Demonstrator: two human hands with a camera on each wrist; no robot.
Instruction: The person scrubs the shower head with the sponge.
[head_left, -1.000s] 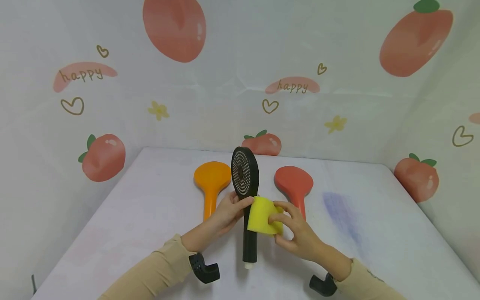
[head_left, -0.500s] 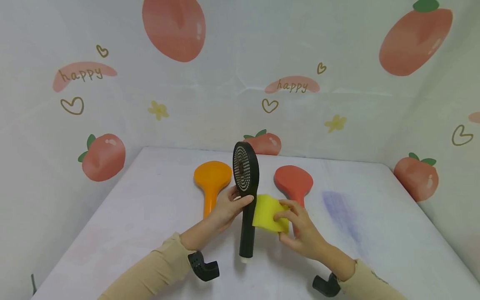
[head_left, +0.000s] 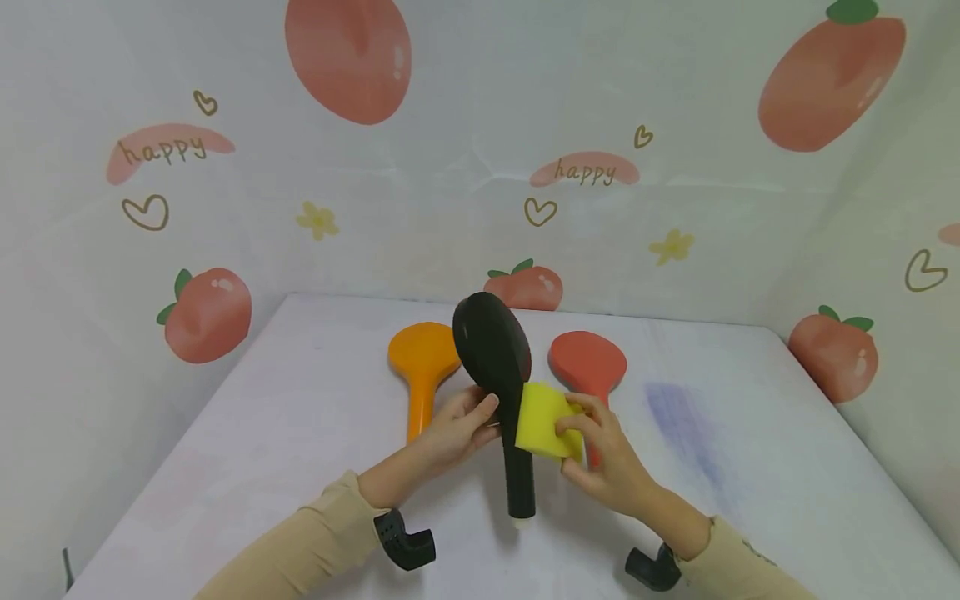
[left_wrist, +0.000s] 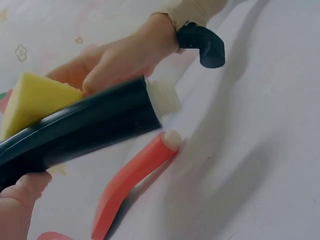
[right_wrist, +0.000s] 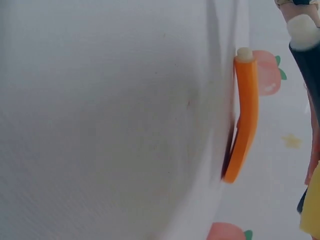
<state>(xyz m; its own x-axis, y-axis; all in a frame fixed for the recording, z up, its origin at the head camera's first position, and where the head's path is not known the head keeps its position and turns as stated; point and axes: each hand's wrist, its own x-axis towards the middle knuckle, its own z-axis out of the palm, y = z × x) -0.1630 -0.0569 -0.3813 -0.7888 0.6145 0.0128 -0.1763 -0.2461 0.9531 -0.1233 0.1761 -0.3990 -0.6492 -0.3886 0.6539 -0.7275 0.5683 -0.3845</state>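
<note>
A black shower head is held up over the table, its smooth back toward the head camera and its handle pointing down. My left hand grips it at the neck, thumb on the near side. In my right hand a yellow sponge is pinched between thumb and fingers. The sponge lies against the right side of the black handle. The left wrist view shows the handle with its pale end and the sponge beside it.
An orange shower head lies face down behind my left hand. A red one lies behind my right hand, its handle partly covered. A bluish stain marks the white table at the right.
The black shower head has turned from its dotted spray face to its smooth back. The sponge and right hand have shifted slightly right and up along the handle.
</note>
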